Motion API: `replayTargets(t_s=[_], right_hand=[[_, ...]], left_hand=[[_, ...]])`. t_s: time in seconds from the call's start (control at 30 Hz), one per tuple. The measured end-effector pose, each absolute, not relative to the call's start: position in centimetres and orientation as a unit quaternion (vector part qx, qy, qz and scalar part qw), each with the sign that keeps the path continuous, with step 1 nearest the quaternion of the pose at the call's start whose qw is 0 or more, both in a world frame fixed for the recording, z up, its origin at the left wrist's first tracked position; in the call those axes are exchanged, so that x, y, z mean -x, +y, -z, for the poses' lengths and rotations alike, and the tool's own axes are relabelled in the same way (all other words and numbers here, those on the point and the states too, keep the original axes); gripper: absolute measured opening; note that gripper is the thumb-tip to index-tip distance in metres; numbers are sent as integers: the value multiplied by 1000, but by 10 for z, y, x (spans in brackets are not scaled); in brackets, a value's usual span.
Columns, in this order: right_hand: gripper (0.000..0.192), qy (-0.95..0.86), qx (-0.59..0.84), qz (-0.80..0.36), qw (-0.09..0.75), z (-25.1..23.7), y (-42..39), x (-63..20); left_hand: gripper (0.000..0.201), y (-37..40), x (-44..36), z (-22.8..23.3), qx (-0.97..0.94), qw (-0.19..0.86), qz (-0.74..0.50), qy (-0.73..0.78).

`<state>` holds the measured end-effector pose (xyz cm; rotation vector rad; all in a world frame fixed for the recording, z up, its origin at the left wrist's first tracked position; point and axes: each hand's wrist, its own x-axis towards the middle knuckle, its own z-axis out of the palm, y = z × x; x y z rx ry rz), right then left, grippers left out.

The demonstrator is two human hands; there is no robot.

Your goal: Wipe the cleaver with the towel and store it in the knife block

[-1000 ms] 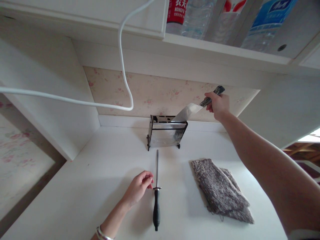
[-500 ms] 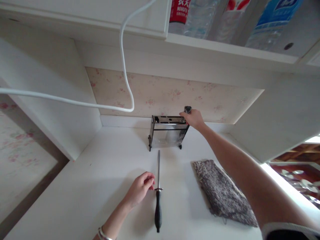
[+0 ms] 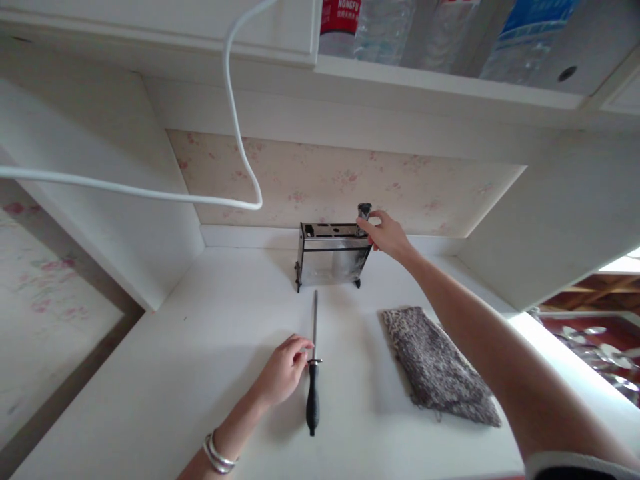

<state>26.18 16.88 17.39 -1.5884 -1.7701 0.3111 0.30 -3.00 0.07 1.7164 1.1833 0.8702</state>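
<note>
A sharpening steel (image 3: pixel 313 400) with a black handle lies on the white counter, its rod pointing away from me. My left hand (image 3: pixel 285 368) is just left of its guard, fingers loosely curled and thumb a little apart. Its fingertips are at the rod, but I cannot tell whether they touch it. A clear-sided knife block (image 3: pixel 325 263) with a slotted metal top stands against the back wall. My right hand (image 3: pixel 385 232) has thumb and fingers around a dark-handled tool (image 3: pixel 364 211) upright in the block's right end. The tool's kind is not clear.
A folded grey-brown fluffy cloth (image 3: pixel 440 367) lies to the right, below my right forearm. Overhead, a shelf (image 3: pixel 450 77) holds several plastic bottles. A white cable (image 3: pixel 240 140) hangs in front at upper left. Cabinet side panels (image 3: pixel 555 207) flank the counter.
The view has shifted slightly, so things appear higher and further left. My right fingers have moved up around the dark handle. My left fingertips have come closer to the steel's rod.
</note>
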Motion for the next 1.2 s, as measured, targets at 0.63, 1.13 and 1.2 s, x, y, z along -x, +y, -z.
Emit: replayTargets(t_s=[0.63, 1.13, 1.2], right_hand=[[39, -495, 577, -386, 523, 8, 42, -339], [36, -464, 560, -408, 552, 11, 42, -346], [37, -457, 558, -410, 558, 10, 42, -346]], left_hand=[[34, -18, -7, -81, -941, 116, -169, 270], [32, 77, -39, -233, -651, 185, -646, 354], [38, 100, -37, -240, -642, 162, -657, 360]])
